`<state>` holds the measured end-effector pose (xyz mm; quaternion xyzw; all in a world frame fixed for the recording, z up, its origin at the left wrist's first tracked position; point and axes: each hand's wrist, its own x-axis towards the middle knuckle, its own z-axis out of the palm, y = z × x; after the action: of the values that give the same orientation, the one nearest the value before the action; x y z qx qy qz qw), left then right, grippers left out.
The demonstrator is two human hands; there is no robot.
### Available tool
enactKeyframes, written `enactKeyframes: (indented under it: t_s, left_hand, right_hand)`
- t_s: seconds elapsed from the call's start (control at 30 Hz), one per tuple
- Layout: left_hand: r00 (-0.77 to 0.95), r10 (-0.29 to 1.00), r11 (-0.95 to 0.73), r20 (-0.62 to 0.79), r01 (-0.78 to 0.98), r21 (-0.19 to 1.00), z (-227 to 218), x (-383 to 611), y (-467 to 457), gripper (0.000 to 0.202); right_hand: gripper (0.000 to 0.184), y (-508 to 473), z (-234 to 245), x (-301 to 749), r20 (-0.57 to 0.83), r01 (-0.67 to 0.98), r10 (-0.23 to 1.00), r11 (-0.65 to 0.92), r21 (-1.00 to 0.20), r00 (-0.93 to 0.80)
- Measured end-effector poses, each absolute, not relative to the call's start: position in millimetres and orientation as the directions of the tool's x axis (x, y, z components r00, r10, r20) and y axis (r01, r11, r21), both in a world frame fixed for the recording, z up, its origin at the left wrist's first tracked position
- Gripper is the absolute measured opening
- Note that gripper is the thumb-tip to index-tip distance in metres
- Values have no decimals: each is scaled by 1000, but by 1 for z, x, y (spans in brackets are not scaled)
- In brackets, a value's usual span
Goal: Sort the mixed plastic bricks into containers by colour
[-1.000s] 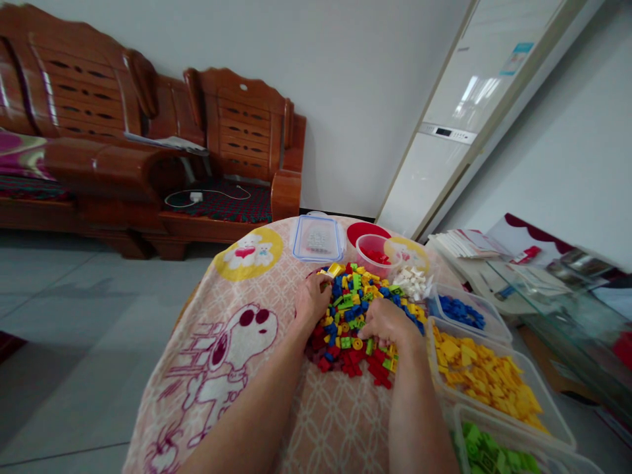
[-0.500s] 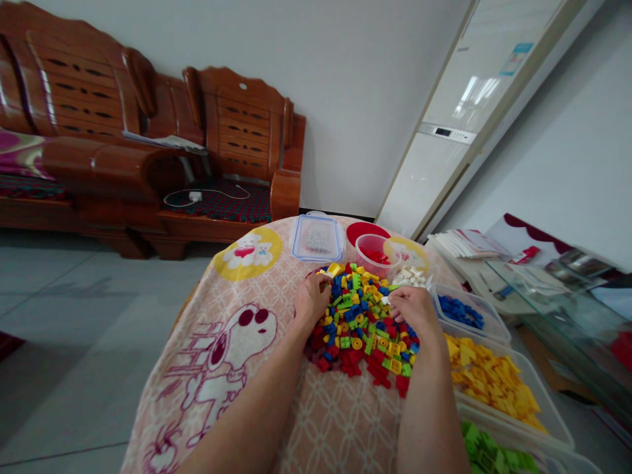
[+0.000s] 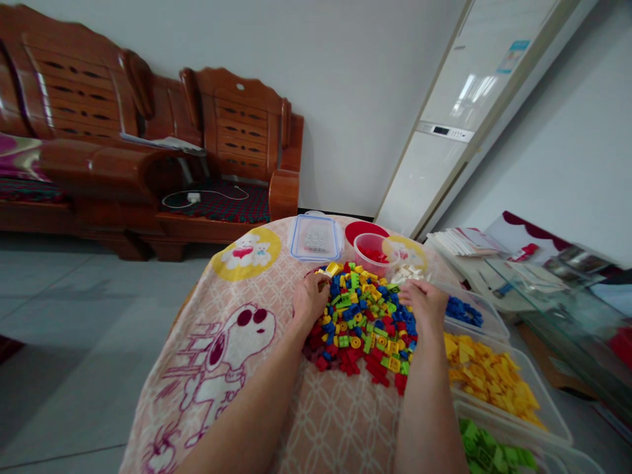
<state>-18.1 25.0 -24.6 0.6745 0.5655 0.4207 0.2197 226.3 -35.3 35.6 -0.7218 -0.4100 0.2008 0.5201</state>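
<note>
A heap of mixed toy building bricks (image 3: 365, 316) in red, yellow, green and blue lies on the cloth-covered table. At its upper left edge is my left hand (image 3: 312, 301), fingers curled inward beside a yellow brick (image 3: 334, 268). Whatever those fingers hold is hidden. My right hand (image 3: 425, 304) hovers over the heap's right side, close below a small pile of white bricks (image 3: 409, 273). Its fingers are closed together, and what is between them does not show.
Clear tubs of blue bricks (image 3: 463, 311), yellow bricks (image 3: 486, 378) and green bricks (image 3: 494, 447) line the right side. A round tub (image 3: 363, 245) with red bricks stands behind the heap, beside a red lid (image 3: 364, 230). A blue-edged clear lid (image 3: 316, 238) lies at the back.
My right hand has moved right, from over the heap toward the white pile. The white brick seen at its fingertips earlier is no longer visible there. My left hand has hardly moved.
</note>
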Motion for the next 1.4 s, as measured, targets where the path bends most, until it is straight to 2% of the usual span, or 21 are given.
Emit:
enactKeyframes:
  t_s: [0.07, 0.13, 0.23, 0.33, 0.4, 0.47, 0.6, 0.67, 0.77, 0.9, 1.2, 1.4]
  left_hand:
    - [2, 946, -263, 324, 586, 766, -23, -18, 24, 23]
    - [1, 944, -266, 329, 591, 762, -22, -18, 23, 23]
    - [-1, 946, -261, 324, 589, 764, -21, -18, 23, 23]
    - [-2, 953, -245, 304, 586, 772, -21, -18, 23, 23]
    - [-5, 954, -241, 300, 581, 777, -21, -18, 23, 23]
    - [-4, 953, -244, 301, 577, 779, -21, -18, 23, 23]
    - [0, 955, -242, 296, 579, 779, -21, -18, 23, 23]
    - [-3, 957, -236, 291, 578, 781, -23, -18, 24, 23]
    - [-3, 957, -237, 291, 572, 785, -25, -18, 26, 23]
    - [14, 956, -250, 293, 562, 789, -25, -18, 26, 23]
    - [1, 951, -253, 308, 572, 780, -18, -19, 21, 22]
    - [-6, 956, -246, 293, 526, 814, -17, -19, 22, 23]
  right_hand:
    - [26, -41, 43, 217, -16, 424, 893, -229, -877, 449]
    - [20, -47, 49, 209, -167, 537, 940, -309, -785, 297]
    - [27, -53, 52, 200, -359, 738, 922, -343, -582, 146]
    - [38, -53, 53, 193, -414, 865, 901, -308, -396, 131]
    - [39, -51, 55, 187, -387, 901, 913, -269, -341, 127]
    - [36, -49, 56, 183, -345, 907, 933, -234, -350, 108]
    - [26, -47, 57, 183, -187, 868, 976, -187, -460, 111]
    - [22, -48, 57, 185, -157, 852, 978, -198, -485, 137]
    - [20, -54, 62, 183, -292, 851, 948, -257, -459, 129]
    - [20, -57, 71, 170, -447, 874, 882, -330, -358, 150]
    - [22, -54, 74, 165, -425, 896, 885, -331, -295, 187]
    - [23, -52, 65, 167, -480, 918, 863, -309, -249, 160]
